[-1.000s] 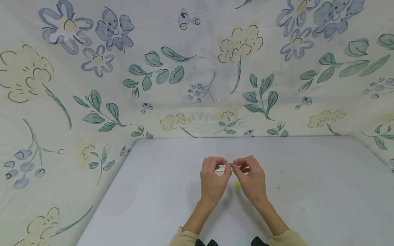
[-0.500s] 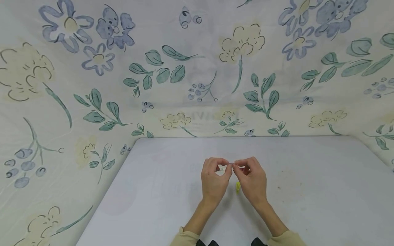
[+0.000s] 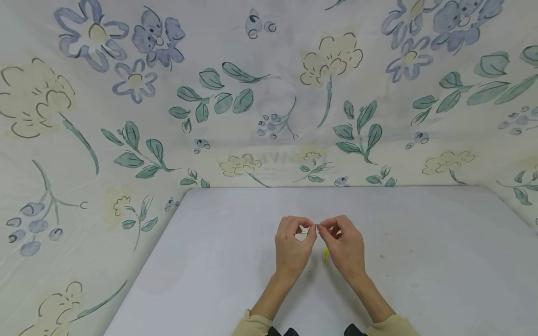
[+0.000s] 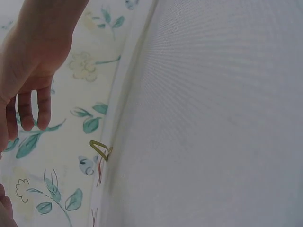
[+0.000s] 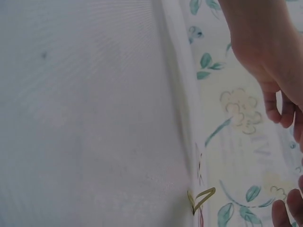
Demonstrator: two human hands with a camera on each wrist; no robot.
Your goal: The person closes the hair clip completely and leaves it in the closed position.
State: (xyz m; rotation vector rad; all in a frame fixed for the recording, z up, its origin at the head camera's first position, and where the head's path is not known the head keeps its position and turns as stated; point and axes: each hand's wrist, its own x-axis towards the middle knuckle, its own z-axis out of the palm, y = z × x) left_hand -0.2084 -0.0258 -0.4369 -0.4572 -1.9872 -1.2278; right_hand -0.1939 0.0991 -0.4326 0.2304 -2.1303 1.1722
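Observation:
Near the middle of the table in the head view, my left hand (image 3: 294,242) and right hand (image 3: 345,242) meet fingertip to fingertip. Thumb and forefinger of each pinch a small thin thing (image 3: 316,225), mostly covered by the fingers; I cannot tell its kind. Below the hands lies a bent yellow strip (image 3: 325,255), V-shaped in the left wrist view (image 4: 99,149) and the right wrist view (image 5: 203,196). A pale flat piece (image 3: 303,230) shows through the gap of the left fingers. Thin reddish pieces (image 4: 99,171) lie beyond the yellow strip.
The white table (image 3: 210,261) reaches back to a hanging flowered cloth (image 3: 269,93), which also runs along the left side. A few tiny dark specks (image 3: 381,256) dot the table to the right of the hands.
Both hands stay in nearly the same place, fingertips together. The gap between the fingertips shifts slightly, and less of the thin thing shows. The yellow strip lies where it was.

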